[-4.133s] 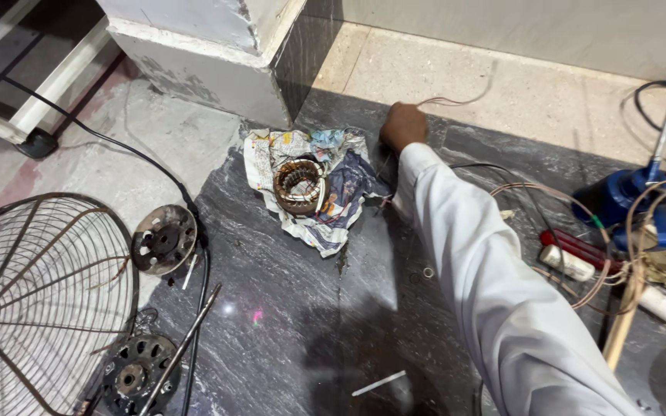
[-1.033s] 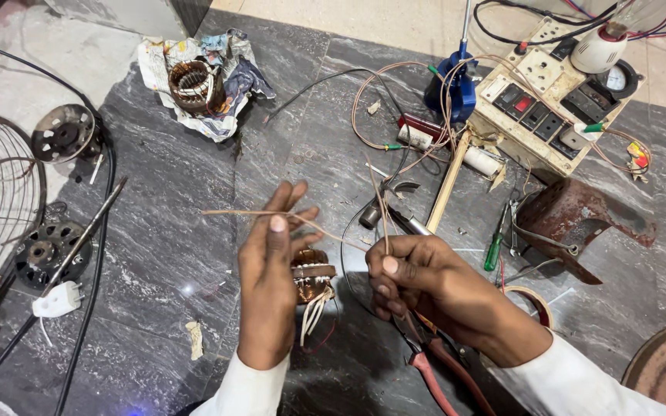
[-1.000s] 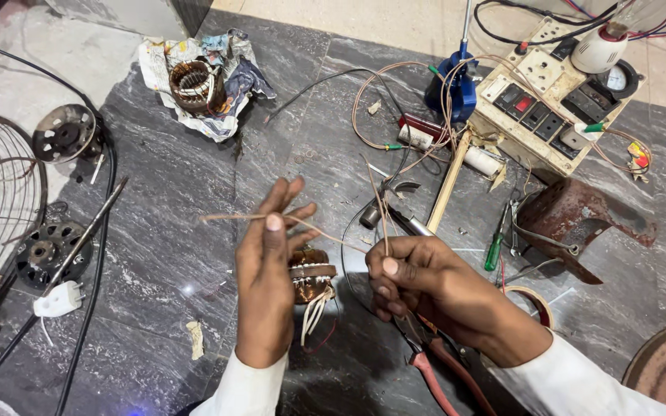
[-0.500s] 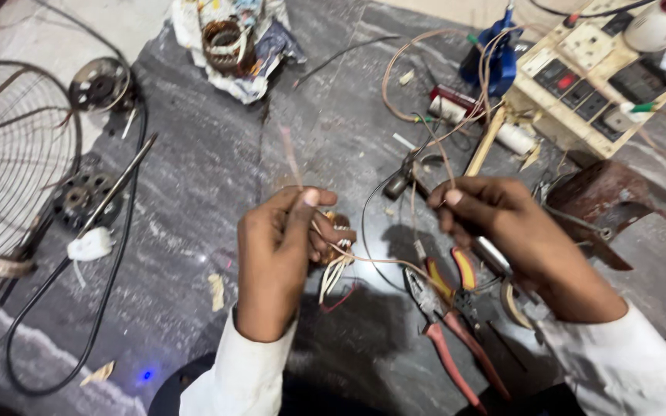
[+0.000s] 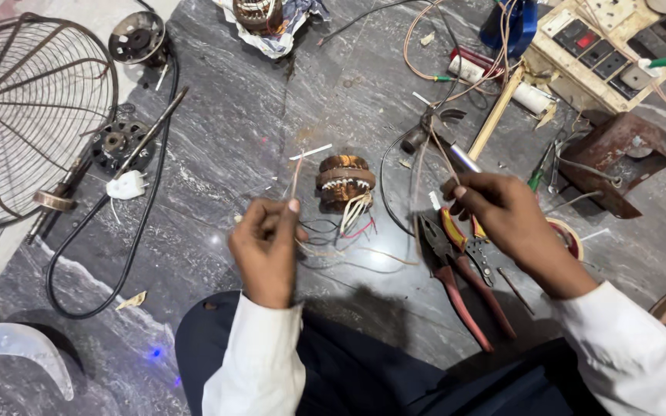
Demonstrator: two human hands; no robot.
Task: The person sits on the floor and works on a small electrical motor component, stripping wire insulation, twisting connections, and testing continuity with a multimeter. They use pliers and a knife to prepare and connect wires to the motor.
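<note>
A copper-wound motor stator with coloured lead wires lies on the dark stone floor between my hands. My left hand pinches one end of a thin pale wire that runs from it toward the right. My right hand holds the other end of the wire up, just above a pair of red-handled pliers. A second stator rests on crumpled paper at the top of the view.
A wire fan guard lies at the left, with motor end plates, a black cable and a clear fan blade nearby. A wooden switchboard, a rusty metal part and loose wires crowd the upper right.
The stator left my left hand and now lies on the floor. My hands moved apart, stretching the thin wire between them. The camera shifted closer.
</note>
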